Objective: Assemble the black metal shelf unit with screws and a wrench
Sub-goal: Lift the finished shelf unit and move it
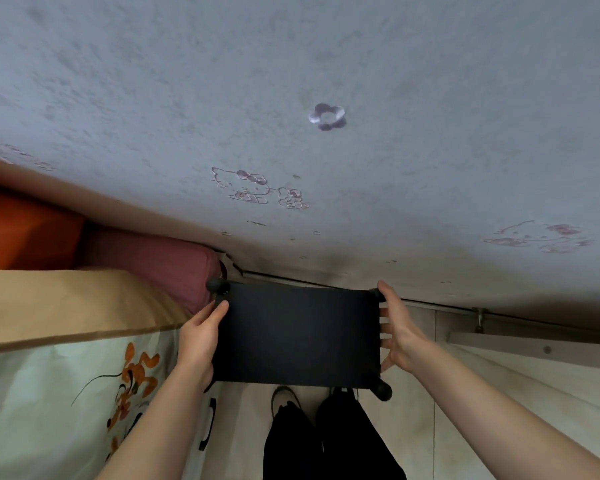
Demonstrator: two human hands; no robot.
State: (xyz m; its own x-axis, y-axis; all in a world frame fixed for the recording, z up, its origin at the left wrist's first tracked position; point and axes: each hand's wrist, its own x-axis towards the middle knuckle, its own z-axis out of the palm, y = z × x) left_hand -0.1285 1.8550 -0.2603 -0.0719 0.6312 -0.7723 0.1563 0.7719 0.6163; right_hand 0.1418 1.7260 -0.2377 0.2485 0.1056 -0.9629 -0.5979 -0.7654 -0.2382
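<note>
The black metal shelf unit (297, 334) shows its flat rectangular top from above, with round black knobs at three visible corners. It stands close to the wall, above the floor by my feet. My left hand (201, 336) holds its left edge, thumb on top and fingers hidden below. My right hand (395, 329) grips the right edge, fingers curled round the side and the index finger up at the far right knob. No screws or wrench are visible.
A grey wall (326, 116) with cartoon stickers fills the upper view. A bed with a cartoon-print sheet (66, 393), a brown cover and red pillows (160, 265) lies at left. A pale cabinet or ledge (534, 344) stands at right. My legs (326, 441) are below the shelf.
</note>
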